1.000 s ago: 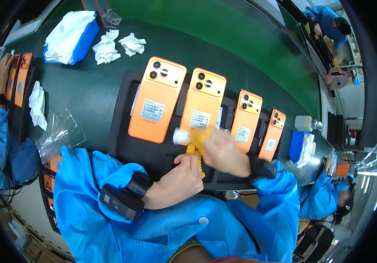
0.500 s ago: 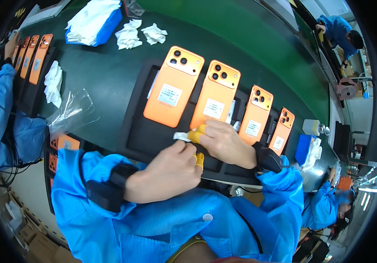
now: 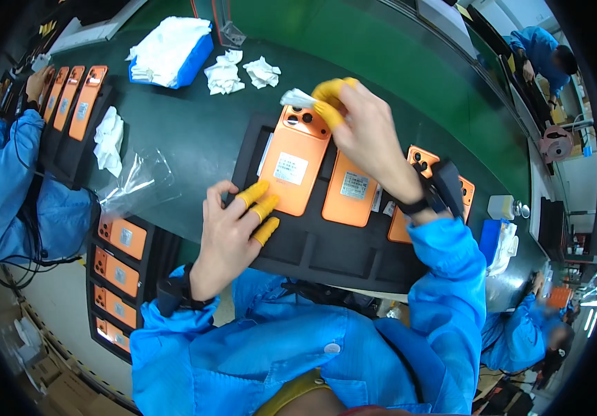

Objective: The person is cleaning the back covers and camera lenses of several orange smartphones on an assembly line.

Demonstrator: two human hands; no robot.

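My right hand (image 3: pixel 364 128), with yellow finger cots on, pinches a folded white wipe (image 3: pixel 297 98) at the camera end of the leftmost orange phone (image 3: pixel 286 191). That phone lies back side up in a black foam tray (image 3: pixel 284 246), a white label on its back. Spread apart, the yellow-cotted fingers of my left hand (image 3: pixel 232 229) rest at the phone's lower left edge. To its right lies a second orange phone (image 3: pixel 347 208), its top hidden by my right hand. My right wrist and sleeve partly cover a third phone (image 3: pixel 399 227) and another phone (image 3: pixel 467 191) beyond.
Crumpled white wipes (image 3: pixel 224 73) and a blue box of wipes (image 3: pixel 174 55) are at the back left. A clear plastic bag (image 3: pixel 139 177) lies left of the tray. Another tray of orange phones (image 3: pixel 122 277) stands lower left. Co-workers in blue sit at both sides.
My hands have separated. The right one has carried the wipe up to the leftmost phone's cameras; the left one has opened and moved to that phone's lower edge.
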